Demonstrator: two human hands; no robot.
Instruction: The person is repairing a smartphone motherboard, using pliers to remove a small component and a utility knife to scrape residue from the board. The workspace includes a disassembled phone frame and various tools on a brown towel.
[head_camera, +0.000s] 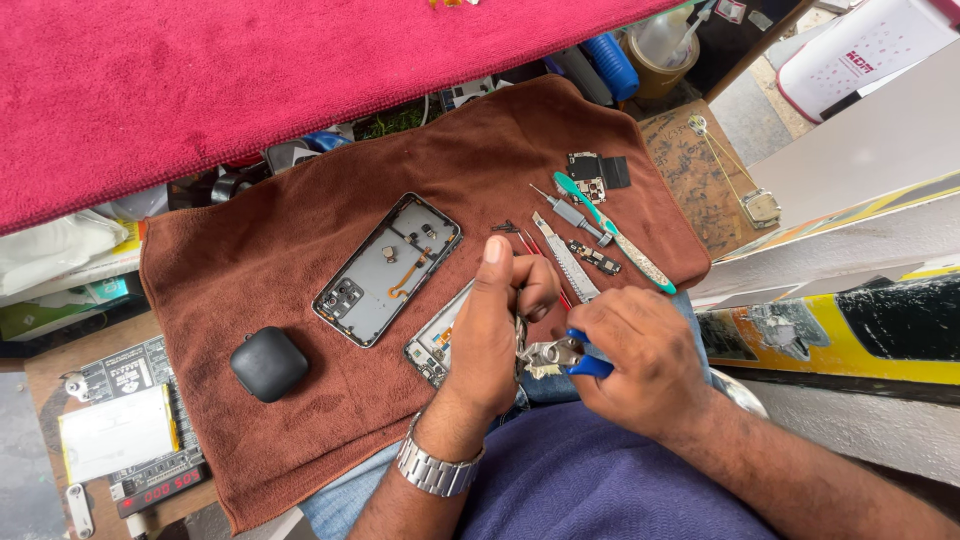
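My left hand is closed around a small part above an opened phone body lying on a brown cloth. My right hand grips blue-handled pliers, whose metal jaws meet the part at my left fingers. A grey phone back frame with a flex cable lies just left of my hands. The part itself is mostly hidden by my fingers.
A black earbud case sits at the cloth's left. Tweezers, a screwdriver, a teal-handled tool, small boards and screws lie to the right. A red cloth hangs above. A battery rests on a pad at lower left.
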